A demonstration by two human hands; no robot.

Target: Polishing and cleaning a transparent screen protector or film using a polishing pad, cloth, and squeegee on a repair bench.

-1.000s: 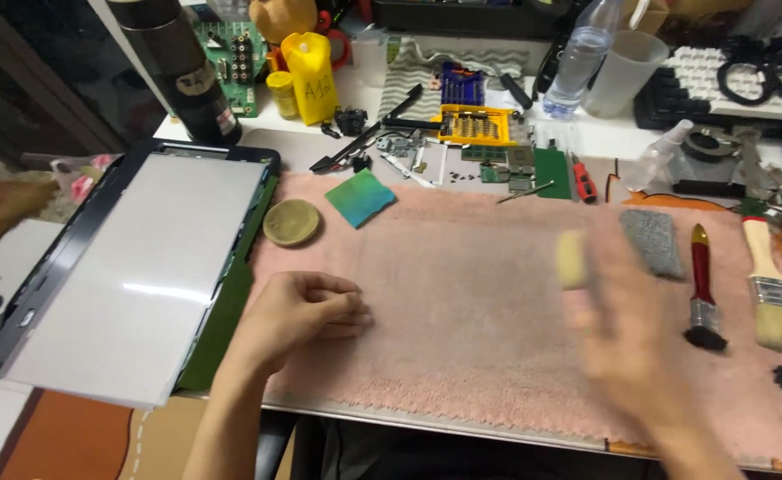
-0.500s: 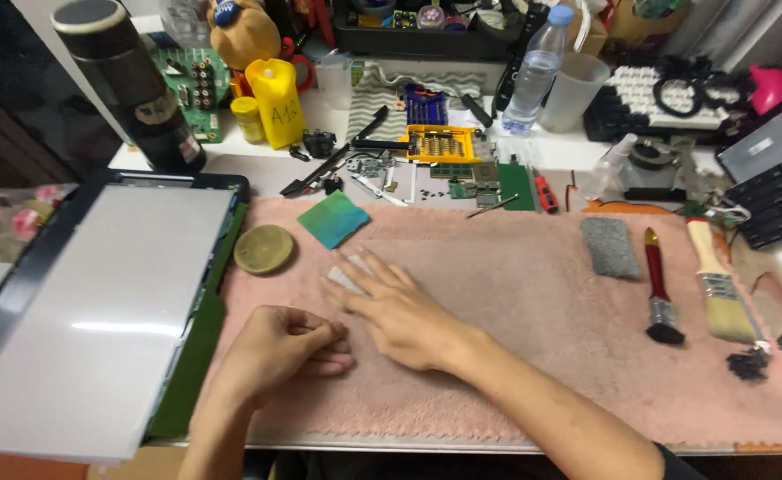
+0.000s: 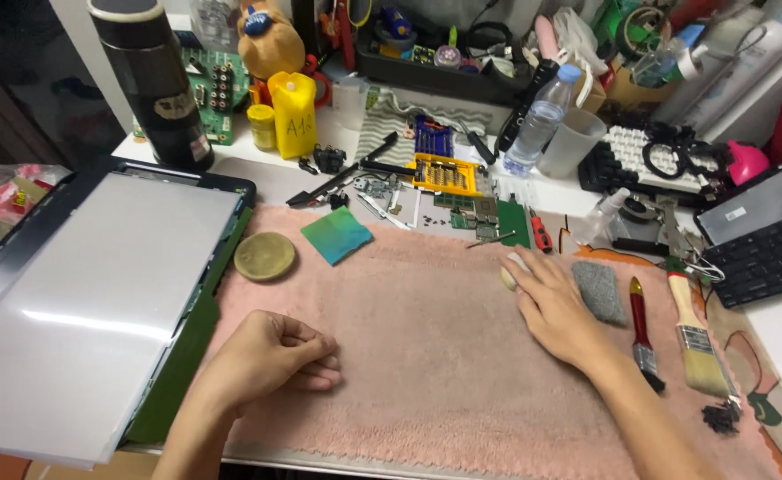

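Observation:
My left hand [image 3: 266, 360] rests in a loose fist on the pink towel [image 3: 426, 356], with nothing visible in it. To the right, my right hand [image 3: 555, 307] lies on the towel, its fingertips closed on a small pale piece [image 3: 507, 279]. Just right of that hand lies a grey pad [image 3: 599, 290]. A round brass-coloured disc [image 3: 264, 256] and a green-blue square cloth [image 3: 337, 235] sit at the towel's far left edge, beyond my left hand.
A large flat screen panel [image 3: 88, 302] lies at the left. A red-handled brush [image 3: 640, 329] and a paintbrush [image 3: 693, 338] lie at the right, near a black keyboard [image 3: 769, 258]. Behind the towel are circuit boards [image 3: 480, 213], a yellow bit case [image 3: 449, 173], a black flask [image 3: 155, 84] and a water bottle [image 3: 537, 124].
My right hand has moved from the middle of the towel to the right, beside the grey pad. The left fist has stayed put. The camera has shifted slightly.

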